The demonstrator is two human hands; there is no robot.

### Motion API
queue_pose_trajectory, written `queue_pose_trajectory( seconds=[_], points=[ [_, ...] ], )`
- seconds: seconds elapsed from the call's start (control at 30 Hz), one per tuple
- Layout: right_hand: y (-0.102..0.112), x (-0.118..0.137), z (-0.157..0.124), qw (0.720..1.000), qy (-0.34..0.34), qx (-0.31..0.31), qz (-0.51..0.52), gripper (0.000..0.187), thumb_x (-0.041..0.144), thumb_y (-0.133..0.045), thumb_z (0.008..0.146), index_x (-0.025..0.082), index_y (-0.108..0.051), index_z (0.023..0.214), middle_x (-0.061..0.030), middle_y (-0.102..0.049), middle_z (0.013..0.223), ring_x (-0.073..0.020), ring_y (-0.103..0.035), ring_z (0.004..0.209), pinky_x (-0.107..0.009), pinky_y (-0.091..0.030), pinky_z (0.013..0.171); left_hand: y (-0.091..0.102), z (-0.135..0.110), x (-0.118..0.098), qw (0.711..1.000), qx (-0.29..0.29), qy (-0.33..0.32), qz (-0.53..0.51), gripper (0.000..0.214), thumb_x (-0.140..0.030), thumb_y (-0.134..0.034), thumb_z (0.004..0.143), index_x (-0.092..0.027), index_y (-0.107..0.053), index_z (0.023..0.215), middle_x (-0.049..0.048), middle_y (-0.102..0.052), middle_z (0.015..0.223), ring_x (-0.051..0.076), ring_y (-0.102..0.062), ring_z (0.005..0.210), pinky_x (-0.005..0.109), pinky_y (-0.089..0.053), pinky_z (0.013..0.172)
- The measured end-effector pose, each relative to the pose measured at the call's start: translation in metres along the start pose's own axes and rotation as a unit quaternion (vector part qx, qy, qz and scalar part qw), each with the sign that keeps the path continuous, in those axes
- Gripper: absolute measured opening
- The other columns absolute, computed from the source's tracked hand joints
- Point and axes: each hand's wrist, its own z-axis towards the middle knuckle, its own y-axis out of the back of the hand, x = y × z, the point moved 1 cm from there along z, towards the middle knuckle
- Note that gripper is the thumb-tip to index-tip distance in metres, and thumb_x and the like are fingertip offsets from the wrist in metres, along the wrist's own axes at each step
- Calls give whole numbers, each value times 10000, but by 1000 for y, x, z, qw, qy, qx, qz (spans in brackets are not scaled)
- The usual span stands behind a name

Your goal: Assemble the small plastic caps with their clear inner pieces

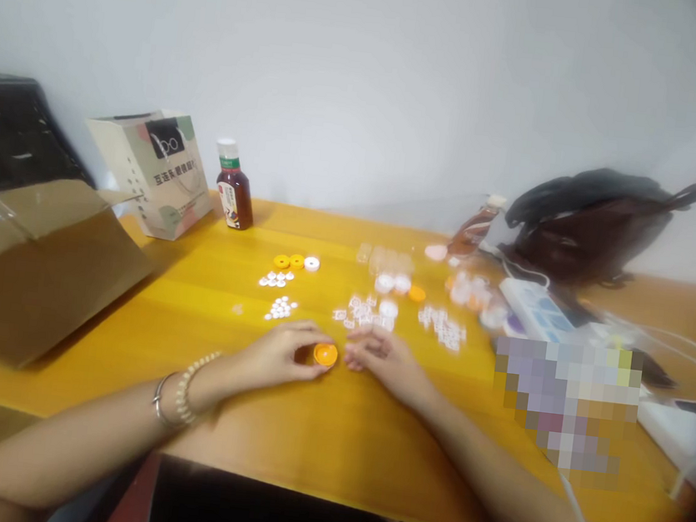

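Observation:
My left hand [284, 353] rests on the yellow wooden table [328, 435] with its fingers curled round a small round orange cap [326, 354]. My right hand [382, 357] lies just right of the cap, fingers bent and pressed together near it; whether it holds anything is hidden. Beaded and metal bracelets [182, 397] circle my left wrist. Small white round parts [280, 309] lie in little groups beyond my hands. Two orange discs [288, 262] and a white disc [312, 264] sit in a row farther back.
A brown cardboard box [26, 266] fills the left. A paper bag [154, 172] and a dark drink bottle [234, 187] stand at the back. More white and orange parts [443, 305], a power strip [537, 309] with cables and a dark bag [591, 222] sit right.

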Motion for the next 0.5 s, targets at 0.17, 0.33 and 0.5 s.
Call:
queue_pose_trajectory(
  seconds=[0.17,0.33,0.5],
  points=[
    [58,18,7,963,76,-211,-147,269,448,-569,705,182,-536,695,15,-565,557,-111,-518,507,-246,-416,547,-2,0,7,1000,20,3,9,314,-300,-581,772,-207,-582,1072,47,-592,936,146,-552,781,276,-455,729],
    [113,14,11,867,17,-310,-390,259,406,-527,720,196,-463,583,24,-503,475,-117,-462,447,-233,-306,463,0,-1,9,999,34,-17,21,426,-367,-587,769,-219,-521,1163,66,-573,987,177,-534,877,320,-439,800],
    [115,2,8,812,-32,-261,-520,292,436,-501,735,185,-488,586,-15,-549,522,-150,-505,520,-240,-277,479,1,-1,4,998,57,-29,26,432,-382,-556,796,-232,-488,1196,66,-566,1018,180,-523,915,322,-428,821]
  ],
)
